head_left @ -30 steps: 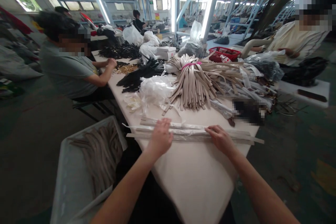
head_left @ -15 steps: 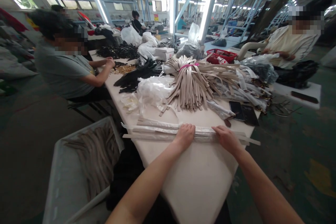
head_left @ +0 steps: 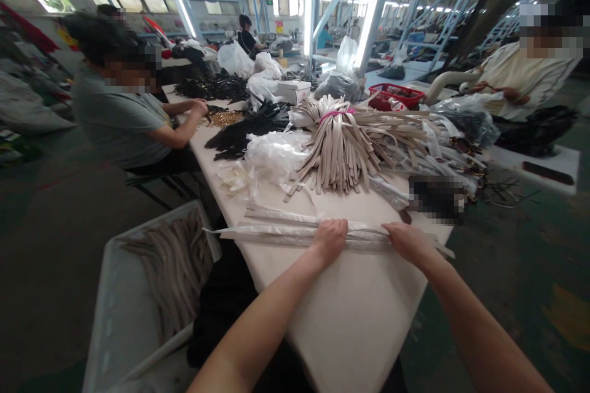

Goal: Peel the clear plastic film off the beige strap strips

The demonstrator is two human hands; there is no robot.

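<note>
Several long beige straps (head_left: 276,230), some in clear plastic film, lie crosswise near the front of the white table (head_left: 354,313). My left hand (head_left: 330,238) is closed over the middle of these straps. My right hand (head_left: 408,242) grips them farther right, its thumb and fingers pinched together. Loose strap ends stick out past both hands. Behind them stands a thick bundle of beige straps (head_left: 338,153), fanned out below a pink tie (head_left: 336,113).
Crumpled clear plastic (head_left: 276,153) and black straps (head_left: 249,126) lie left of the bundle. A white bin (head_left: 104,313) of beige straps stands at the left. A co-worker (head_left: 120,98) sits left, another person (head_left: 530,73) right. A red basket (head_left: 396,96) stands at the back.
The view has shifted slightly, so the scene sits a little to the right. The left end of one strip now reaches farther left. Both hands keep their hold on the straps.
</note>
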